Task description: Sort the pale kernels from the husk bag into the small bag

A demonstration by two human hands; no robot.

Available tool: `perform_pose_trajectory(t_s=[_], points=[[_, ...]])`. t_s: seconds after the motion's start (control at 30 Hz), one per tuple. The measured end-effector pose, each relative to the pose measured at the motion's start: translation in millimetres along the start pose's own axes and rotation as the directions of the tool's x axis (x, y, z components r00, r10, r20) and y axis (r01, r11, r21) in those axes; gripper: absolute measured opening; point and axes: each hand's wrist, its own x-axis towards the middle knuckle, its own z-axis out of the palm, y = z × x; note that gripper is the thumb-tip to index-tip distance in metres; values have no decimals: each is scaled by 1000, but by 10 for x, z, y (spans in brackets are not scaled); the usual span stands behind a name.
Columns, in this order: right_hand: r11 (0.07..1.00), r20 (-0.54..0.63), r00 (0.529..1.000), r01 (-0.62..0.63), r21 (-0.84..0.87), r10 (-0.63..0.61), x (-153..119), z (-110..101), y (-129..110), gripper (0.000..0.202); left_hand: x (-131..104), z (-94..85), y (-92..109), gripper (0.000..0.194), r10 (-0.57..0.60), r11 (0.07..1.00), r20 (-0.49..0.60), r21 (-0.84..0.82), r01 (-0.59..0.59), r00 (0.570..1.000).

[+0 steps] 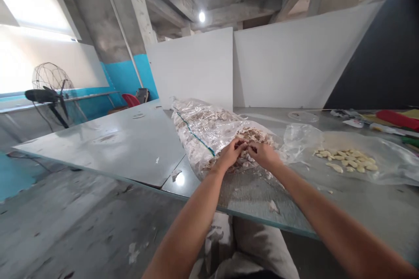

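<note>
Bare forearms (196,218) stretch over the table (114,139). Left hand (236,148) and right hand (260,152) nearly meet at the papery peelings (250,133) beside the plastic bag (199,124), fingers pinched narrow; I can't tell on what. Pale pieces (353,159) lie on clear plastic (391,154) past the right forearm.

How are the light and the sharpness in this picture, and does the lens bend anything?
Head view: window washed out at left; lamp glaring, with a bright reflection on the tabletop; glints on the plastic bag; wide-lens stretching toward the edges; fine detail between left hand and right hand too small to tell.
</note>
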Motion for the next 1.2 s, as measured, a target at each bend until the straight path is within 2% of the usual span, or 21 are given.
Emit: perform_pose_trajectory(t_s=[0.17,0.3,0.5,0.8,1.2], points=[[998,-28,999,-35,45,36,10,31,9,22,18,16,-11,39,-26,994,39,-104,30,999],[994,-4,999,-52,92,53,-3,6,-9,21,37,15,-22,39,-27,981,74,-191,41,997],[984,-38,998,61,167,-56,-19,-7,-12,29,38,10,2,35,-12,965,68,-261,29,998],[995,-37,999,-25,92,29,-4,33,-9,20,25,15,12,36,-32,979,78,-200,47,996],[994,38,998,37,102,-41,-29,-47,-31,27,47,21,-32,38,-53,973,86,-221,71,995]])
